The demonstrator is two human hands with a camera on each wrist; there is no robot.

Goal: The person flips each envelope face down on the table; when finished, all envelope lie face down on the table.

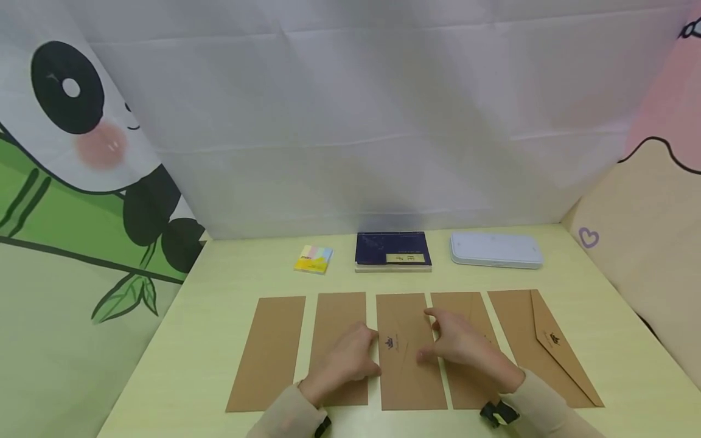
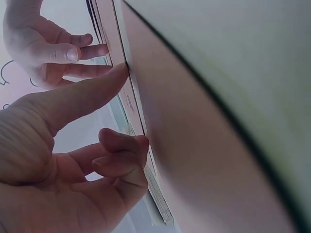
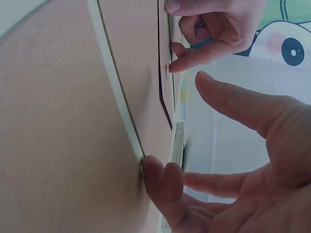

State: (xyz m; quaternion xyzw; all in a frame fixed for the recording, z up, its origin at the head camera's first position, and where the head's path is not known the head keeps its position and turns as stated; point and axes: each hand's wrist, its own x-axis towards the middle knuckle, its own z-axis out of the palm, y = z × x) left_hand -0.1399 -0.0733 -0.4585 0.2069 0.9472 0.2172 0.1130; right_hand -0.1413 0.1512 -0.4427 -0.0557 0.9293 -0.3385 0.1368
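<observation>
Several brown paper envelopes lie side by side in a row. The middle envelope (image 1: 405, 380) bears a small dark crown print. My left hand (image 1: 347, 356) is at its left edge; in the left wrist view, thumb and fingertips touch along that edge, with the other fingers bent. My right hand (image 1: 465, 344) is at its right edge, over the envelope next to it (image 1: 465, 389). In the right wrist view, its thumb is raised and spread from the fingers, and one fingertip touches down near a gap between envelopes. Neither hand pinches the paper.
Behind the row stand a sticky-note pad (image 1: 314, 260), a dark blue notebook (image 1: 393, 250) and a pale blue pencil case (image 1: 496, 250). A plain envelope (image 1: 268, 353) is far left; one with its flap showing (image 1: 526, 347) is far right. A white cloth (image 1: 350, 121) hangs at the back.
</observation>
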